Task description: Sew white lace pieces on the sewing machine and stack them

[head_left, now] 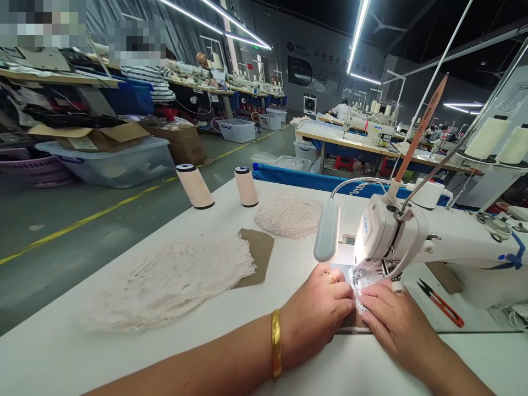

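Note:
A white lace piece [363, 294] lies under the needle area of the white sewing machine [383, 231]. My left hand [319, 300], with a ring and a gold bracelet, is closed with curled fingers at the lace's left edge. On the right side, my right hand [400, 316] presses the lace with its fingers close together. The fingertips of both hands are partly hidden at the cloth. A lit lamp [327, 230] hangs just beyond my left hand. Thread snips [441, 302] with orange handles lie right of my right hand.
A large stack of lace pieces [165, 280] rests on brown card [259, 256] at the left. Behind it are a smaller lace pile [289, 217] and two thread cones [195, 187]. Co-workers sit at machines farther back. Plastic bins [119, 165] stand on the floor.

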A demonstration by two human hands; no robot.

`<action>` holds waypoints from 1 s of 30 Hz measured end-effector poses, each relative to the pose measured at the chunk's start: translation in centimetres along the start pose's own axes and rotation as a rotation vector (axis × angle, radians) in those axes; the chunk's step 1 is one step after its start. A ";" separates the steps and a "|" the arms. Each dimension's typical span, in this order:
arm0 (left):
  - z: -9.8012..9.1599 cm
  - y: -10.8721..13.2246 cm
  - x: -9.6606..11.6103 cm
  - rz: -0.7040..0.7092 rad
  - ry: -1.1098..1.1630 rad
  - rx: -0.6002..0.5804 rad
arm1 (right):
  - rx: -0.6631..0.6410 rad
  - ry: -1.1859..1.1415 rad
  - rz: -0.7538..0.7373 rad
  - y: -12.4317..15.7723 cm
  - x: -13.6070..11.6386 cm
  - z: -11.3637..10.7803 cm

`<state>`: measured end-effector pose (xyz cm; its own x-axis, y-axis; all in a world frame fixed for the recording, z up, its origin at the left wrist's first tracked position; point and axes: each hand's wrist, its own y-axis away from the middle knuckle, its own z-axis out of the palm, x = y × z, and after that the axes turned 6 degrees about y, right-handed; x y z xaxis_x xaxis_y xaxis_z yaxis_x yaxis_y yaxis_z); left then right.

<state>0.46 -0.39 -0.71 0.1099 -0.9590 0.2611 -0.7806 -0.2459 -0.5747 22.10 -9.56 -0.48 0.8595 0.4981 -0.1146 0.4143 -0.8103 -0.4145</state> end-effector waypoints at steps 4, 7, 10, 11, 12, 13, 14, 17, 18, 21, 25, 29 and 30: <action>-0.2 -0.1 -0.2 -0.017 -0.002 -0.010 | -0.002 0.012 0.024 0.0 0.1 0.2; -0.4 -0.3 -0.3 -0.023 -0.017 -0.014 | -0.007 0.017 0.043 -0.1 0.1 0.2; -0.5 -0.6 -0.4 -0.040 -0.026 -0.012 | -0.010 0.025 0.074 -0.2 0.3 0.4; -0.5 -0.6 -0.4 -0.047 -0.031 -0.014 | -0.012 0.034 0.085 -0.2 0.3 0.5; -0.4 -0.7 -0.5 -0.052 -0.038 -0.017 | -0.014 0.047 0.096 -0.2 0.4 0.6; -0.4 -0.8 -0.6 -0.057 -0.048 -0.023 | -0.018 0.061 0.106 -0.2 0.5 0.8; -0.4 -0.9 -0.7 -0.062 -0.058 -0.026 | -0.022 0.075 0.116 -0.2 0.6 0.9; -0.4 -1.0 -1.1 -0.076 -0.076 -0.027 | -0.044 0.099 0.156 -0.2 0.9 1.1; -0.4 -1.0 -1.2 -0.080 -0.078 -0.025 | -0.052 0.103 0.172 -0.2 0.9 1.2; -0.5 -1.1 -1.4 -0.105 -0.051 -0.030 | -0.062 0.119 0.207 -0.1 1.1 1.4; -0.7 -1.6 -1.9 -0.268 0.083 -0.064 | -0.038 0.166 0.198 0.0 1.2 1.5; -0.6 -2.4 -2.6 -0.485 0.156 -0.064 | 0.006 0.179 0.169 0.0 1.3 1.7; -0.5 -2.6 -2.8 -0.488 0.159 -0.072 | 0.014 0.172 0.162 -0.1 1.3 1.7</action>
<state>1.82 2.99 0.45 0.3812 -0.7008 0.6029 -0.7026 -0.6435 -0.3037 22.70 -8.35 -2.12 0.9533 0.3007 -0.0263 0.2631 -0.8705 -0.4160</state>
